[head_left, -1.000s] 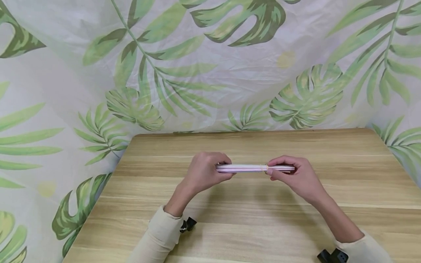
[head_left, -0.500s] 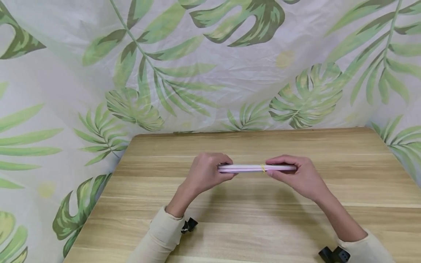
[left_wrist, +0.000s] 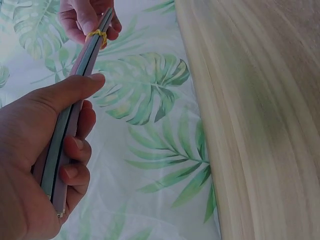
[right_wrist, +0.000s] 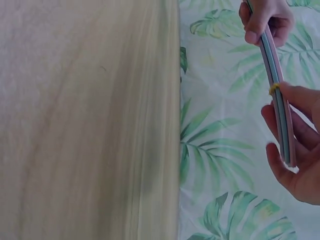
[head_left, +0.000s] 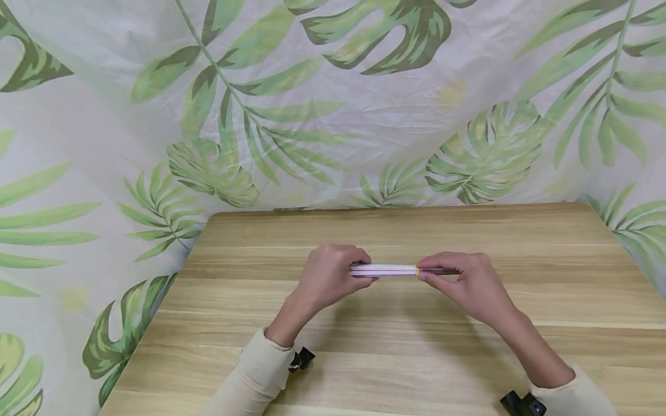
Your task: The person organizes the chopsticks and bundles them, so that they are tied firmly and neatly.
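A bundle of long thin strips [head_left: 382, 270], pink, pale green and mauve, is held level above the table between both hands. My left hand [head_left: 326, 276] grips its left part, thumb along one side and fingers curled round the other, as the left wrist view shows. A yellow rubber band [right_wrist: 274, 88] is wrapped round the bundle right of its middle. My right hand [head_left: 476, 286] pinches the bundle at the band with its thumb and fingertips. The bundle's right end [right_wrist: 289, 161] reaches back toward the right palm and is partly hidden in the head view.
Under the hands lies a wood-grain table [head_left: 395, 358]. A white cloth with green leaves [head_left: 364, 127] hangs behind and beside it. Small black cameras sit at the left wrist [head_left: 302, 359] and right wrist [head_left: 522, 403].
My right thumb and fingertips have shifted slightly left, right up to the rubber band. The bundle and left hand have moved a little to the right and down in the head view.
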### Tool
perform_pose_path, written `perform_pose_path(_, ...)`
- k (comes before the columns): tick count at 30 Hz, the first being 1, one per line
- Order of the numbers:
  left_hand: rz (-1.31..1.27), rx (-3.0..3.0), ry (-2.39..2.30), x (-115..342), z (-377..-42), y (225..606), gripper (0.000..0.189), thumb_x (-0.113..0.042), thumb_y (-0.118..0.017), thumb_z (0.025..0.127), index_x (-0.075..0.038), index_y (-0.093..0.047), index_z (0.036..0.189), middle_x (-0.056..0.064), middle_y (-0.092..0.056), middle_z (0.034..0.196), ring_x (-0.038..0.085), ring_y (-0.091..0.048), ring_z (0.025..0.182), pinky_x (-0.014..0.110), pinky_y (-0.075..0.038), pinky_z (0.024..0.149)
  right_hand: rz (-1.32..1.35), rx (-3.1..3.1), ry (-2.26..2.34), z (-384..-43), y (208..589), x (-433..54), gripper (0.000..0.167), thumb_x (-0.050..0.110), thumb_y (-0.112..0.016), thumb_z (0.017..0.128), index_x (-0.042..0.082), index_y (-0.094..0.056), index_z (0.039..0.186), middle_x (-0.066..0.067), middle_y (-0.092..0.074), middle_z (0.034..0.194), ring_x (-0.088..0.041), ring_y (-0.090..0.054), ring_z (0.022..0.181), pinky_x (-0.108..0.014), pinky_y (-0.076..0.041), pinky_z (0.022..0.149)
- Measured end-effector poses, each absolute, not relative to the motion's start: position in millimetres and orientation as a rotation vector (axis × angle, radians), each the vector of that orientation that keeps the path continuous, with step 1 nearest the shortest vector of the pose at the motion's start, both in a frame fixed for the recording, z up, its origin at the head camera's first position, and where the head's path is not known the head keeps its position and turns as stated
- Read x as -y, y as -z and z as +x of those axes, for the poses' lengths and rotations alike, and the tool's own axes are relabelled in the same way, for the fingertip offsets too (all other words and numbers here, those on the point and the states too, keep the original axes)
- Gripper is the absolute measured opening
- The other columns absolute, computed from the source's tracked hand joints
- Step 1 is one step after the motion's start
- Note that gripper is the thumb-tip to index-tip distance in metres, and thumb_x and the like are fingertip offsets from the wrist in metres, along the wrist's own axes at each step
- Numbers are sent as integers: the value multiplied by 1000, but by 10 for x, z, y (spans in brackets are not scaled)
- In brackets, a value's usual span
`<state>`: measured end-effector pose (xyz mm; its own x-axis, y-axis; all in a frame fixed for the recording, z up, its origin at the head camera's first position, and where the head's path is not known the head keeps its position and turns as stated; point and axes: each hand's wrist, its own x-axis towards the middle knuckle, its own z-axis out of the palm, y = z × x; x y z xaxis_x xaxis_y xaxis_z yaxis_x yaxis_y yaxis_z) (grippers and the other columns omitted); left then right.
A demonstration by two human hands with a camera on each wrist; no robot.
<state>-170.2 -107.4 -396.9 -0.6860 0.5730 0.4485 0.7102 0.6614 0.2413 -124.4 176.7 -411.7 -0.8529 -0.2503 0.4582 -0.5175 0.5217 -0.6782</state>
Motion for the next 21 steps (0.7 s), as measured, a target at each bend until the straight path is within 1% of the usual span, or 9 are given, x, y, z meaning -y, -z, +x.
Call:
perform_pose_path(4, -1025, 2543, 586, 1029, -1675, 3986, 18, -26, -96, 79, -21, -81, 88, -12, -75, 76, -1, -56, 59, 17, -42, 56, 654, 2425, -1119, -1215, 4124, -1682, 21, 6, -91, 83, 19, -87, 99, 3, -84, 97, -10, -76, 85, -18, -58, 65)
perform_pose_path(6, -1054, 2540, 584, 1001, -1664, 3994, 17, -26, -95, 79, -21, -81, 88, -11, -75, 76, 0, -57, 59, 17, -42, 56, 688, 2432, -1079, -1205, 4131, -1632, 21, 8, -91, 83, 19, -87, 101, 3, -84, 98, -13, -75, 85, -21, -59, 68)
perform_pose_path(9, -1079, 2540, 574, 973, -1654, 4004, 17, -26, -95, 80, -21, -81, 87, -11, -75, 76, 0, -58, 60, 17, -43, 56, 738, 2495, -1107, -1200, 4127, -1591, 20, 11, -89, 88, 16, -86, 106, -1, -84, 102, -12, -76, 84, -23, -60, 68)
perform_pose_path(13, -1061, 2553, 596, 966, -1650, 4003, 18, -25, -96, 79, -21, -80, 87, -12, -75, 76, 0, -57, 60, 17, -43, 56, 695, 2590, -1238, -1190, 4064, -1671, 27, 14, -88, 89, 16, -83, 115, -2, -83, 110, -10, -77, 90, -24, -63, 74)
perform_pose_path(15, -1053, 2554, 609, 972, -1651, 3994, 18, -25, -96, 79, -21, -80, 87, -12, -75, 76, -1, -57, 59, 17, -42, 56, 680, 2603, -1270, -1193, 4032, -1734, 26, 13, -88, 89, 16, -82, 114, 0, -82, 108, -10, -78, 93, -24, -63, 77)
perform_pose_path(19, -1046, 2549, 628, 989, -1653, 3977, 18, -26, -96, 79, -21, -80, 86, -12, -74, 75, -2, -56, 59, 16, -42, 56, 729, 2569, -1260, -1210, 4015, -1804, 17, 9, -86, 91, 20, -82, 104, 7, -80, 98, -5, -76, 86, -24, -63, 74)
perform_pose_path(21, -1041, 2556, 639, 991, -1648, 3975, 18, -26, -96, 79, -22, -80, 86, -13, -74, 75, -3, -56, 59, 15, -41, 56, 755, 2542, -1262, -1216, 4033, -1793, 16, 8, -85, 91, 20, -82, 101, 8, -80, 95, -2, -76, 83, -23, -63, 73)
